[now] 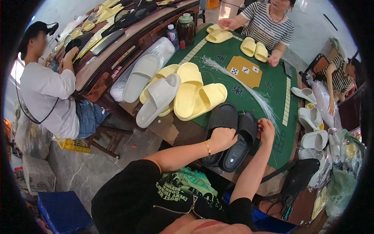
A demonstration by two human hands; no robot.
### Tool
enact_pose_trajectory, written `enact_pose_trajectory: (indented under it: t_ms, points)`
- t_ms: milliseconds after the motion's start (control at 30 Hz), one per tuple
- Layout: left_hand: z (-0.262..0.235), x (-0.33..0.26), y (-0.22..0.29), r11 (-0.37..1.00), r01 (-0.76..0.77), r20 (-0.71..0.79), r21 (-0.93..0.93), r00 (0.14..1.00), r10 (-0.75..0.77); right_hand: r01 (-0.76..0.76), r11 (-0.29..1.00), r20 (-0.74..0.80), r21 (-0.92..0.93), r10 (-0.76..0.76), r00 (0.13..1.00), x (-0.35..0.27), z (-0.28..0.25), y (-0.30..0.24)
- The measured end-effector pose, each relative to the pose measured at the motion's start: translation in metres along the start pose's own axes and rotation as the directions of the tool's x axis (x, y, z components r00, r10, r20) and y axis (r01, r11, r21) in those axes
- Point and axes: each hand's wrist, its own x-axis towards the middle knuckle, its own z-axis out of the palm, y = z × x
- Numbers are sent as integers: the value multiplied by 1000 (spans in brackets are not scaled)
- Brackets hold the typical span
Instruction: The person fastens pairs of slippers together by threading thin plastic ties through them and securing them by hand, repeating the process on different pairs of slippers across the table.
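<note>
Two black slippers (230, 136) at lower centre of the green desk (272, 89), left hand (223, 138) closed over one, right hand (267, 130) curled at the other's edge; yellow slippers (194, 95) and grey slippers (154, 91) untouched above.

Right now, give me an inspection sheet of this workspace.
Surface: green table mat with printed markings, on a wooden table.
Job's things: pair of black slippers lying side by side at the near edge.
Hands: left hand rests on the left black slipper; right hand touches the right one, fingers bent.
Clutter: pale yellow slippers and grey slippers piled at the left; white plastic ties across the mat; white slippers at the right.
Cables: nothing seen.
Surroundings: person in striped top opposite, handling yellow slippers; person in white shirt seated at the left.
</note>
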Motion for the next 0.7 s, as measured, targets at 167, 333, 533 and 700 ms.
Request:
enact_pose_trajectory:
  t_ms: [167, 333, 533, 700]
  points:
    - [-69, 9, 6, 995, -97, 67, 29, 993, 95, 108, 992, -5, 63, -107, 994, 34, -31, 38]
    - [-179, 28, -38, 950, -59, -3, 307, 998, 63, 41, 999, -65, -17, -42, 997, 16, -10, 19]
    - [-275, 49, -126, 819, 295, -339, 492, 931, -132, 78, 995, -65, -66, -82, 994, 9, 1, 13]
    - [-251, 41, -143, 864, 359, -385, 354, 898, -215, 82, 993, -72, -88, -89, 993, 11, 5, 16]
